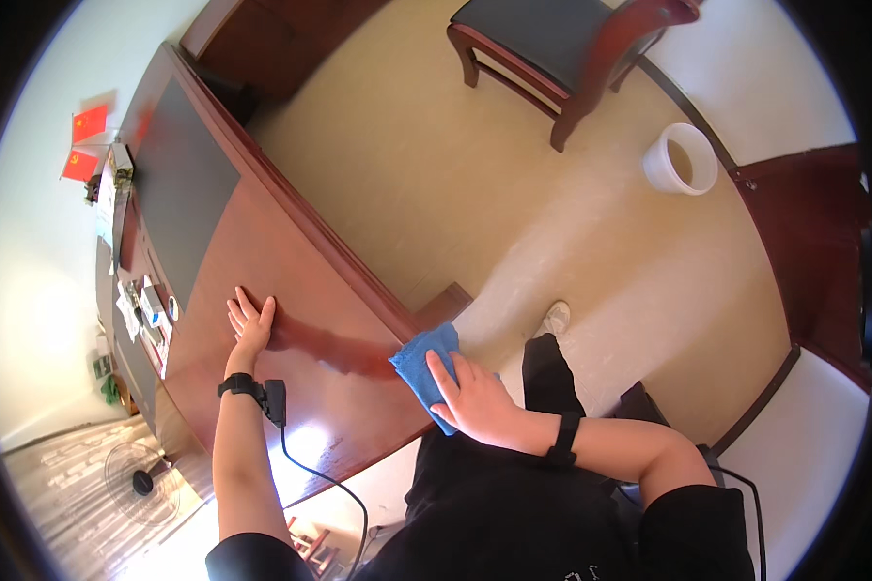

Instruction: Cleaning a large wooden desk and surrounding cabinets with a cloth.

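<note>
My right hand [479, 403] holds a folded blue cloth [425, 356] at the near corner of a reddish-brown wooden desk [334, 305]. Its fingers are spread over the cloth's upper side. Part of the cloth hangs past the desk edge, and whether its underside touches the wood is hidden. Over the glossy desktop, my left hand [251, 323] is palm down with its fingers apart, holding nothing. It appears to rest on the surface beside a dark grey inset panel [189, 181]. Both wrists wear black straps, and a cable runs from the left one.
Small boxes [152, 301] and papers stand along the desk's far side, near two small red flags [89, 125]. A white bucket [654, 163] of murky liquid sits on the floor by a wooden chair [545, 43]. An electric fan [143, 482] stands beyond the desk.
</note>
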A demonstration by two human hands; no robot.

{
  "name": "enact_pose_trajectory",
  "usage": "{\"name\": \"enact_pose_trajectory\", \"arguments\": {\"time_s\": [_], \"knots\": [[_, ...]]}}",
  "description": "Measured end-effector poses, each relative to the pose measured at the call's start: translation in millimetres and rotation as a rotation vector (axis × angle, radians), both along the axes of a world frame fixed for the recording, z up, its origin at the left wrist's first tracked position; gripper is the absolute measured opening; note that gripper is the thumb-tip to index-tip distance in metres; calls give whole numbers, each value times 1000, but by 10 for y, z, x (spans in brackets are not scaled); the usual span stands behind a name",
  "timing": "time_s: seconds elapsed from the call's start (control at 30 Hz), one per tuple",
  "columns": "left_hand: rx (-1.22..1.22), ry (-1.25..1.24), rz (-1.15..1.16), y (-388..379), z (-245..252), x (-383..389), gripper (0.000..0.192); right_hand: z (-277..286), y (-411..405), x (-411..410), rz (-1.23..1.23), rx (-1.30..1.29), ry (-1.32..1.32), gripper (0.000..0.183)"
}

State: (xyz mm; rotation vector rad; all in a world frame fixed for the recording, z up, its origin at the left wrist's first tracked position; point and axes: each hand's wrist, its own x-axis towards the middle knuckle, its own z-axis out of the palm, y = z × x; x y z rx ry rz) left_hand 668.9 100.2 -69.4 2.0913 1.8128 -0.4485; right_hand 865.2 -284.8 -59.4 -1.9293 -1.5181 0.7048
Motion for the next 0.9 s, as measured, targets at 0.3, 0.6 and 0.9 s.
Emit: {"name": "enact_pose_trajectory", "arguments": {"time_s": [0.3,0.6,0.9], "knots": [[-43,48,-11,-78,50,-21,99,-177,1353,223,23,45,1,83],[-137,63,-23,-245,218,145,101,-451,3617,562,-90,66,-2,75],[-200,-17,-70,-225,262,39,103,-653,5190,970,-122,35,409,71]]}}
